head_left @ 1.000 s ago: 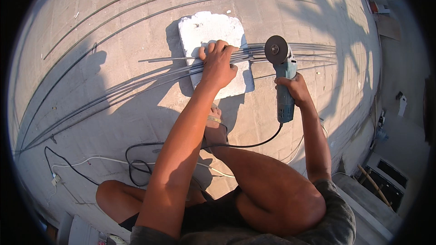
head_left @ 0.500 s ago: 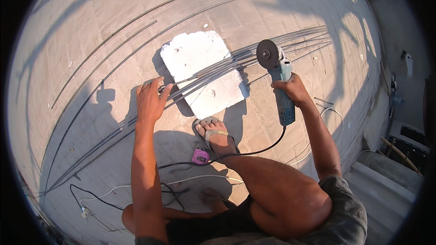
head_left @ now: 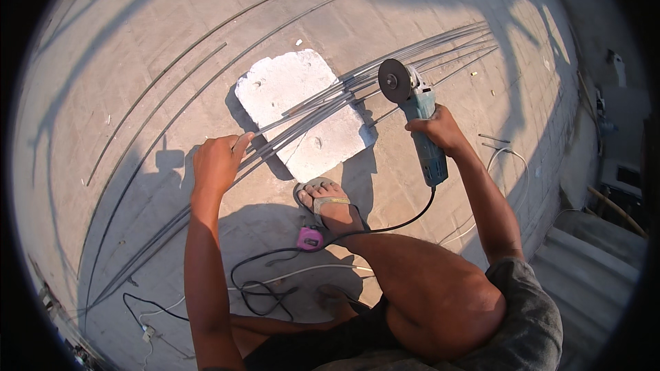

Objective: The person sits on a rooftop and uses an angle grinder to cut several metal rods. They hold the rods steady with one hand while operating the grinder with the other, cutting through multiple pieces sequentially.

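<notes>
My right hand (head_left: 440, 129) is wrapped round the teal body of an angle grinder (head_left: 427, 151), held up to the right of a white block (head_left: 320, 144). Its dark cutting disc (head_left: 393, 81) points up and away, apart from the rods; whether it spins I cannot tell. A bundle of thin steel rods (head_left: 302, 122) lies slanting across the block. At the block's left side my left hand (head_left: 218, 163) is closed on steel rods, thumb toward the block; its fingers are partly hidden, so how many rods it grips is unclear.
Several long rods (head_left: 180, 77) lie on the paved ground to the left. A pink tape measure (head_left: 310, 238) sits by my sandalled foot (head_left: 333, 211). The grinder's black cord (head_left: 385, 231) runs past my leg to a loose coil. Steps (head_left: 584, 268) rise at the right.
My left hand has gone from spread fingers to a closed grip on the rods, slightly lower and to the left. The grinder has stayed raised, shifting only slightly in view.
</notes>
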Tool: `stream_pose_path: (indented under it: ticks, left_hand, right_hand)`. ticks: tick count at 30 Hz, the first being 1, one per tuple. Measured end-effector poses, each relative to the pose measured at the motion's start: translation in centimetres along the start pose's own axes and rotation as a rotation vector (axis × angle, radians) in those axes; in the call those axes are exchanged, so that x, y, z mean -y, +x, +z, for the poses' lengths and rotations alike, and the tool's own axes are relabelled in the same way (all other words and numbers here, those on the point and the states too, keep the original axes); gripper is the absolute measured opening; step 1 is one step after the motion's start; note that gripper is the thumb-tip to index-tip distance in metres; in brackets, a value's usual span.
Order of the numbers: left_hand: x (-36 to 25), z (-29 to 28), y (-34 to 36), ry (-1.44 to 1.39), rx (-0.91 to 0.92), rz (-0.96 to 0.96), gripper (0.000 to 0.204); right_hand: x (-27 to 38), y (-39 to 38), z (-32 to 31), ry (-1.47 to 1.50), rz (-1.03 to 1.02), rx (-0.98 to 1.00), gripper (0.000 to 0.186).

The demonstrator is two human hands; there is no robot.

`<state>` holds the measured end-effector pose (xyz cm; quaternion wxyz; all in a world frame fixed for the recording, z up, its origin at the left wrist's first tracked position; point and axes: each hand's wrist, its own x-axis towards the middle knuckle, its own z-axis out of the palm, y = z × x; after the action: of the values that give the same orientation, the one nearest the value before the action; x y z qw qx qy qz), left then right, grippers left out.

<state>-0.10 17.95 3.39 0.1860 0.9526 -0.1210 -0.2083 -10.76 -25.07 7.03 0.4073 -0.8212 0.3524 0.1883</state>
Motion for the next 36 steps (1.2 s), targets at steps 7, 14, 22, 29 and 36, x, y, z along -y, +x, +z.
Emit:
stream_pose_path:
  ticks: [7,14,22,29,36]
  left_hand:
    - [3.5,5.0,0.1,-0.306,-0.076,0.044,0.058]
    - [3.3,5.7,0.5,-0.229,-0.195,0.091,0.059]
    - [3.5,6.3,0.3,-0.188,-0.194,0.075,0.061]
    - [3.7,6.4,0.5,-0.200,-0.196,0.088,0.061]
    - [3.8,6.6,0.5,-0.203,-0.203,0.097,0.062]
  right_hand:
    - [0.5,0.9,0.9,-0.075,-0.071,0.078,0.051]
    - [0.1,1.1,2.7,-0.131,-0.141,0.077,0.051]
    - [0.0,1.5,3.0,-0.203,-0.101,0.089,0.053]
    - [0.2,1.5,2.9,-0.228,-0.062,0.104,0.058]
    - [0.5,1.4,3.2,-0.213,-0.080,0.084,0.055]
